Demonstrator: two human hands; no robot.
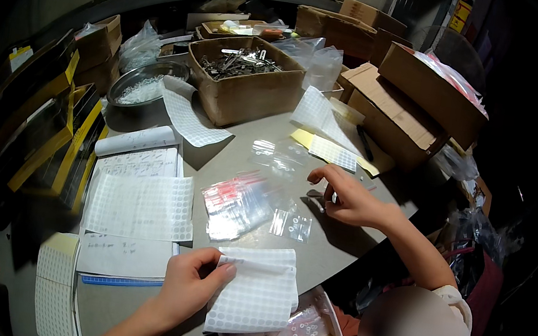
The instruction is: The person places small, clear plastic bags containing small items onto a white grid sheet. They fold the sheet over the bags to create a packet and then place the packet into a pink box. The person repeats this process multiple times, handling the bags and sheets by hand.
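Clock positions are taken from the middle of the table, twelve pointing away from the person. At nine o'clock, black boxes with yellow edges are stacked. At eight, a stack of dotted sheets lies along the near left side; just right of it is a notepad with handwriting (not transcribed), partly covered by a loose sheet printed with round marks. At ten stands a metal bowl of small clear pieces, with a curled sheet beside it.

The left hand, at seven, is pinched on a dotted sheet between thumb and fingers; this sheet hangs at six, in overlapping layers. At eleven stands an open carton filled with metal parts.

Near the middle, toward seven, lies a pile of clear bags (red marks along one end), and just right of it a small bag containing rings. At five, partly behind the held sheet, is a shallow box with more rings.

At two lies yellow paper with a black pen. The right hand, at three, is over the table, fingers loosely bent and spread (nothing visible between them). Beyond it, at two, cartons are stacked.
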